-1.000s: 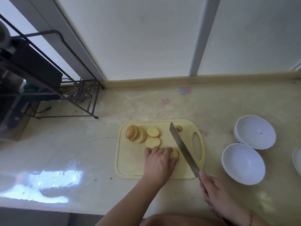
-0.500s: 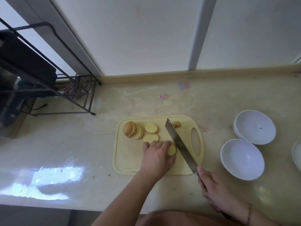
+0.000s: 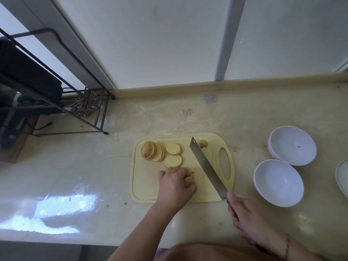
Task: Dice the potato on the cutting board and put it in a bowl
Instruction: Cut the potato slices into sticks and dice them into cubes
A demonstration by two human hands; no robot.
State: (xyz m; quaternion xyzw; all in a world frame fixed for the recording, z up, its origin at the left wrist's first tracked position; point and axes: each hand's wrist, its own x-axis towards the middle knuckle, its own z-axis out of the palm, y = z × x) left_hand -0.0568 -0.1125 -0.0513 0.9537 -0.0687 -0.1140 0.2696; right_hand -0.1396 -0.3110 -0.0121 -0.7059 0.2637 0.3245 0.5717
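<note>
gripping the knife by its handle, the right hand was at the near right corner of the cutting board, fingers curled round the handle, which was hidden under them. the blade lay slanted over the board, tip toward the far side, w/ the steel running from near the hand up to a small potato end piece at the far edge. whether the edge touched the board, i could not tell.

the left hand was on the board's near half, fingers bent down over a potato piece; it pinched the piece against the board, and only the brown skin side showed at the thumb side. the blade was just beside this hand, to its right, not touching it.

at the far left part of the board stood a leaning stack of potato slices w/ a skin cap at the left end. two round slices lay flat beside the stack, one behind the other, near the left hand's fingertips.

right of the board, on the counter, two white bowls sat close together, nothing in them but a dark speck in the far one. a third white dish was cut off at the right frame edge. a black wire rack stood at the far left.
</note>
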